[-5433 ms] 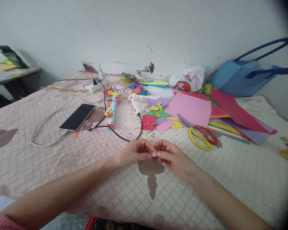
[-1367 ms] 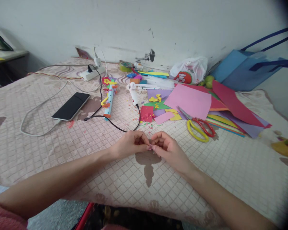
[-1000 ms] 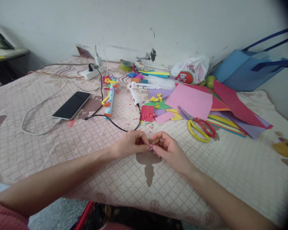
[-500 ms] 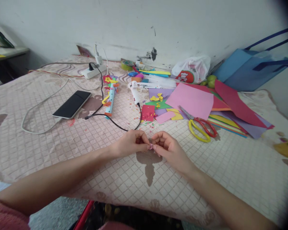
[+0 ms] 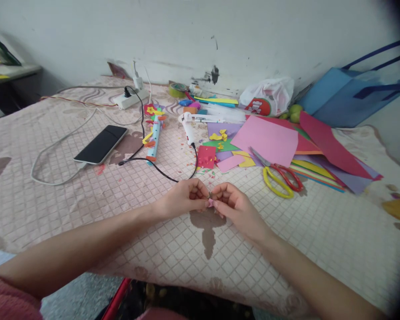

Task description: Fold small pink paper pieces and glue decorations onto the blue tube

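A small pink paper piece [image 5: 211, 203] is pinched between both hands, low over the patterned tablecloth [image 5: 166, 249]. My left hand [image 5: 183, 198] grips its left side with thumb and fingertips. On its right side, my right hand [image 5: 231, 202] holds it the same way, the fingertips of both hands almost touching. Fingers partly cover the piece, so its exact shape is hard to tell. Beyond the hands are a red paper square [image 5: 206, 157] with small scraps and a white glue gun [image 5: 188, 129] with a black cord.
Scissors [image 5: 278, 180] with yellow and red handles lie right of the hands, beside stacked coloured paper [image 5: 268, 138]. A phone [image 5: 101, 145], a decorated blue strip [image 5: 154, 138] and a power strip [image 5: 131, 98] are on the left. A blue bag [image 5: 346, 98] stands back right.
The pink piece shows slightly more between the fingertips, which have shifted a little. The whole view has moved very slightly.
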A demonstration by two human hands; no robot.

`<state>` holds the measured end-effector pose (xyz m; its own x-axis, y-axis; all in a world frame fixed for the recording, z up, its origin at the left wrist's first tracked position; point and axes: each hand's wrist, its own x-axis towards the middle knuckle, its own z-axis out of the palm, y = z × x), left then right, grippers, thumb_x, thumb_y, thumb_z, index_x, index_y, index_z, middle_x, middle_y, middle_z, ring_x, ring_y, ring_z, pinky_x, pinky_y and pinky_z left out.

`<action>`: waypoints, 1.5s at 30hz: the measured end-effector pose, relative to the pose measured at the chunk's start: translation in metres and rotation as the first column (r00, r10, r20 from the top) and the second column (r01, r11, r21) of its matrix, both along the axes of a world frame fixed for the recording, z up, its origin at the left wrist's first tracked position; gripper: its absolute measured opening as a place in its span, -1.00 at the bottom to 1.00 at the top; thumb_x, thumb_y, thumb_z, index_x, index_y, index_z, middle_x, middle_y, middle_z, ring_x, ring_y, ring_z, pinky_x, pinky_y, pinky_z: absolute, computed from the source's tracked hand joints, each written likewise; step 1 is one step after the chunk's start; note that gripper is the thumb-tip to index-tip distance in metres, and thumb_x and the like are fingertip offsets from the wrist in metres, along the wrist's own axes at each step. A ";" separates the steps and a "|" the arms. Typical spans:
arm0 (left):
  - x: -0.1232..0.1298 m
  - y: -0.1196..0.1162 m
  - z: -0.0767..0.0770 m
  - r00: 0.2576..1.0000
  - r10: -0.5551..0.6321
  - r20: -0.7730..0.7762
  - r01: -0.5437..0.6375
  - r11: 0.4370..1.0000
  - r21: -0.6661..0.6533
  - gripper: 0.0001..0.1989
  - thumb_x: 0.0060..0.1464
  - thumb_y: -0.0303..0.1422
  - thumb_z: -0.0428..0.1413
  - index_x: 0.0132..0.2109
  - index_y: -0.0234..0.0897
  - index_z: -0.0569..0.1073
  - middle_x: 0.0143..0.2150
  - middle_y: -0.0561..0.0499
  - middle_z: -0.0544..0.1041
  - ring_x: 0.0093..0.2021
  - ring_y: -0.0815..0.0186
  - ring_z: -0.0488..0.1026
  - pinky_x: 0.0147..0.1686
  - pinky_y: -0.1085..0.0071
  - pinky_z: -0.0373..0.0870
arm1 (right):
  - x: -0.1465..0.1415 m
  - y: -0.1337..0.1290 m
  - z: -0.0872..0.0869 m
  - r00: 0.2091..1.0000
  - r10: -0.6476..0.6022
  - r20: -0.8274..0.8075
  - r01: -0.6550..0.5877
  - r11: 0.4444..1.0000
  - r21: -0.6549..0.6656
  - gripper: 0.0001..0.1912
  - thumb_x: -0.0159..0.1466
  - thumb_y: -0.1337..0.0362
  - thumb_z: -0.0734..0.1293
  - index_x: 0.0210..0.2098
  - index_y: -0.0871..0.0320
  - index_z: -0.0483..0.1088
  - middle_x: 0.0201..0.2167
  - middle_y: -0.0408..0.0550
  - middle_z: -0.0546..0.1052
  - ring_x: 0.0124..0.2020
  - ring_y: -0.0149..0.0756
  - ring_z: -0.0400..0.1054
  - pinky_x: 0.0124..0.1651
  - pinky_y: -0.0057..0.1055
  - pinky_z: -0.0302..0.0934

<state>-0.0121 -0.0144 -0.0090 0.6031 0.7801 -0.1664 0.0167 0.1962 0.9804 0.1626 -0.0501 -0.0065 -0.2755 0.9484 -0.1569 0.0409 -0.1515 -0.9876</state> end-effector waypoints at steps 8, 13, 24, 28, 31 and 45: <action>-0.001 0.001 -0.002 1.000 -0.008 0.005 0.009 1.000 -0.020 -0.76 -0.10 -0.36 0.22 -0.32 -0.37 0.33 -0.47 0.07 0.44 -0.50 0.48 0.38 -0.47 0.52 0.30 | 0.000 0.000 0.002 0.999 0.020 -0.028 -0.021 1.000 -0.017 -0.86 0.17 0.31 0.31 -0.27 0.10 0.27 -0.40 -0.15 0.41 -0.46 -0.45 0.26 -0.48 -0.49 0.09; -0.001 0.001 -0.002 1.000 0.002 0.012 -0.002 1.000 -0.025 -0.77 -0.11 -0.40 0.21 -0.33 -0.38 0.32 -0.48 0.07 0.43 -0.50 0.49 0.37 -0.47 0.53 0.30 | 0.000 0.000 0.000 0.999 0.035 -0.019 -0.035 0.999 0.003 -0.86 0.19 0.32 0.31 -0.25 0.11 0.27 -0.40 -0.15 0.42 -0.42 -0.44 0.28 -0.47 -0.50 0.09; -0.002 0.003 -0.002 1.000 -0.020 0.023 0.022 0.996 -0.089 -0.75 -0.10 -0.39 0.22 -0.29 -0.38 0.33 -0.42 0.03 0.48 -0.47 0.48 0.39 -0.43 0.51 0.32 | -0.002 0.001 0.003 0.997 0.006 -0.073 -0.011 0.998 -0.068 -0.82 0.15 0.30 0.34 -0.27 0.13 0.27 -0.41 -0.15 0.43 -0.45 -0.46 0.26 -0.46 -0.50 0.10; -0.003 0.003 0.000 0.998 -0.041 0.045 0.045 0.996 -0.077 -0.72 -0.14 -0.41 0.24 -0.26 -0.39 0.35 -0.36 -0.01 0.50 -0.38 0.43 0.43 -0.34 0.46 0.35 | -0.002 0.001 0.003 0.996 -0.019 -0.083 0.012 0.996 -0.089 -0.81 0.12 0.29 0.35 -0.29 0.13 0.27 -0.42 -0.16 0.41 -0.48 -0.46 0.24 -0.47 -0.49 0.09; -0.001 0.002 -0.001 1.000 -0.015 0.022 0.016 0.999 -0.042 -0.72 -0.15 -0.38 0.25 -0.28 -0.38 0.36 -0.35 -0.02 0.50 -0.35 0.40 0.44 -0.33 0.46 0.34 | -0.002 0.001 0.003 0.996 -0.028 -0.090 0.020 0.996 -0.088 -0.82 0.12 0.31 0.35 -0.29 0.13 0.28 -0.43 -0.16 0.41 -0.49 -0.46 0.23 -0.47 -0.49 0.09; -0.002 0.004 -0.002 1.000 -0.026 0.002 0.026 0.998 -0.059 -0.73 -0.11 -0.35 0.23 -0.28 -0.37 0.33 -0.47 0.06 0.45 -0.49 0.47 0.39 -0.47 0.52 0.31 | 0.002 0.002 -0.001 0.993 0.015 -0.115 -0.026 0.995 -0.093 -0.87 0.17 0.35 0.30 -0.27 0.12 0.28 -0.42 -0.17 0.41 -0.51 -0.50 0.23 -0.49 -0.53 0.09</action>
<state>-0.0145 -0.0101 -0.0113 0.6236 0.7528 -0.2110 0.0212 0.2535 0.9671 0.1649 -0.0483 -0.0071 -0.3157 0.9250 -0.2113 -0.0674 -0.2440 -0.9674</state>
